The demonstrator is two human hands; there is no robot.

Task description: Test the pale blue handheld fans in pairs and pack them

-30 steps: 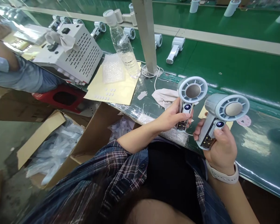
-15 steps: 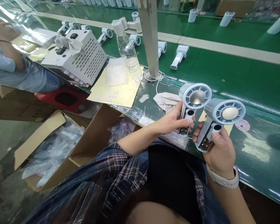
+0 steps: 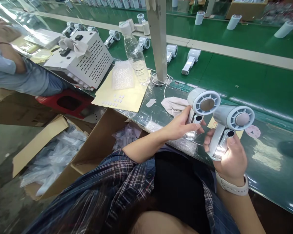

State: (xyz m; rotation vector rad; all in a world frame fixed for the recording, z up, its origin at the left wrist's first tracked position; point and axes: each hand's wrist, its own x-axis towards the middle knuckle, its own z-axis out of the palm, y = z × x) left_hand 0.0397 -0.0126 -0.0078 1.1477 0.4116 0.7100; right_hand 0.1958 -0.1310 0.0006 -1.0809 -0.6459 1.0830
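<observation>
Two pale blue handheld fans are held up side by side over the bench edge. My left hand (image 3: 183, 126) is closed around the handle of the left handheld fan (image 3: 203, 101), its thumb lying across the handle's front. Wrapped round the other handle, my right hand (image 3: 231, 156) grips the right handheld fan (image 3: 234, 117), with the thumb on the front near a round dark hole. Each fan head has a ring of vanes and a round metallic centre facing up toward me. Bright glare lies on both handle fronts. A grey cloth (image 3: 174, 105) lies behind my left hand.
More fans (image 3: 191, 61) lie on the green conveyor (image 3: 222, 74). A metal post (image 3: 158, 42), a water bottle (image 3: 136, 58), yellow paper (image 3: 134, 100) and a white vented box (image 3: 88, 58) stand or lie left. Cartons (image 3: 95, 143) hold plastic bags below. A person's arm (image 3: 14, 55) is at far left.
Both fans have tilted slightly in my hands. The handle fronts, which showed dark circuitry, now shine with bright glare. On the conveyor, the fans have shifted slightly.
</observation>
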